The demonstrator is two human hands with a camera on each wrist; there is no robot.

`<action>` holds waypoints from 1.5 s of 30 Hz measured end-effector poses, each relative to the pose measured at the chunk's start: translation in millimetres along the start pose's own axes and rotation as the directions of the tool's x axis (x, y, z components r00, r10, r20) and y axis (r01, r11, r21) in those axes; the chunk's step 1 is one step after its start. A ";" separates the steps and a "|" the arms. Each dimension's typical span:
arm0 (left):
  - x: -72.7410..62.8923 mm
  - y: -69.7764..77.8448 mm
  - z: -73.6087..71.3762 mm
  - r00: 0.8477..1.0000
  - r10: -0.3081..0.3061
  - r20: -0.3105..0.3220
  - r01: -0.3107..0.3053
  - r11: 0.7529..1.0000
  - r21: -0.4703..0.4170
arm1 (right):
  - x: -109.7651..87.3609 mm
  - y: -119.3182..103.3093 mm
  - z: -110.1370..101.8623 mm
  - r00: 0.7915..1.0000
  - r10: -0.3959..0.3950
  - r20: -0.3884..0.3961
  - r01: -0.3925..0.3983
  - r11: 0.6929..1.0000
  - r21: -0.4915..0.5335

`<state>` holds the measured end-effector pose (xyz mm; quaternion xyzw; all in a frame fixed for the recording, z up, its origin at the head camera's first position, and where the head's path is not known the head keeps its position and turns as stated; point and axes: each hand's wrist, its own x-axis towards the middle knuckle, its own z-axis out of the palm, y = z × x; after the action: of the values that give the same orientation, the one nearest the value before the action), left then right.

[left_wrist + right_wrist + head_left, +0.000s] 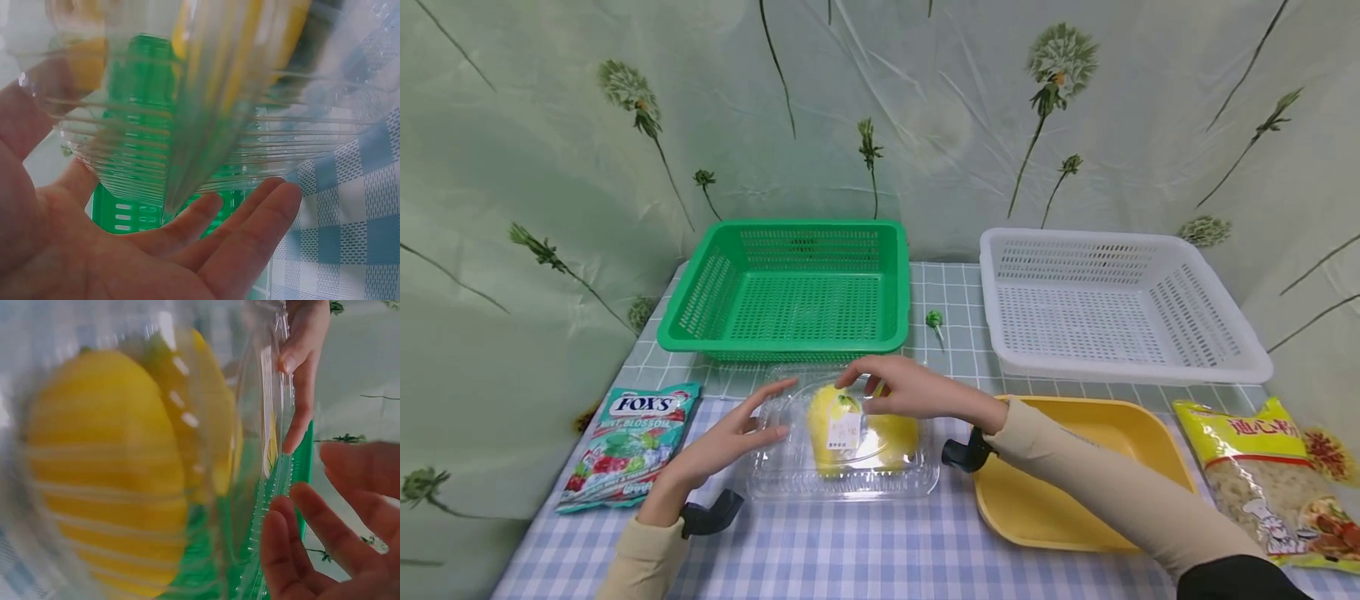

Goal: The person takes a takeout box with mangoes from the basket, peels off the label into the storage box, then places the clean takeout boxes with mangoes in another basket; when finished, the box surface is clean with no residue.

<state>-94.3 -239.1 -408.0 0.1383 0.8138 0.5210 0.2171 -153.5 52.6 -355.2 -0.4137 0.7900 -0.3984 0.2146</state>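
A clear plastic clamshell box (865,485) stands on the checked cloth, holding plump yellow fruit (891,437) with a pale label (843,431) above it. At the box's left side is my left hand (730,442), thumb and fingers spread; the left wrist view shows its fingers (250,234) extended along the ribbed wall. My right hand (910,386) hovers over the back right part of the lid, its fingers loosely bent. In the right wrist view, the fingers (275,556) lie close to the lid and pinch nothing. Whether they touch the lid, I cannot tell.
Behind the box stands a green basket (782,344), with a white basket (1127,367) to its right. A green lollipop (934,319) lies between them. A yellow tray (1067,525) sits under my right forearm. Bags of candy (632,446) and pasta (1262,483) flank everything.
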 end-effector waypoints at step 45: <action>-0.3 -1.3 3.5 0.999 0.033 -0.019 -0.033 0.999 -0.009 | 17.0 -6.1 14.3 0.998 -0.003 0.058 0.011 0.992 -0.128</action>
<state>-92.4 -237.1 -410.4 0.1458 0.8109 0.5297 0.2017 -150.6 30.1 -358.9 -0.4409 0.8059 -0.3355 0.2090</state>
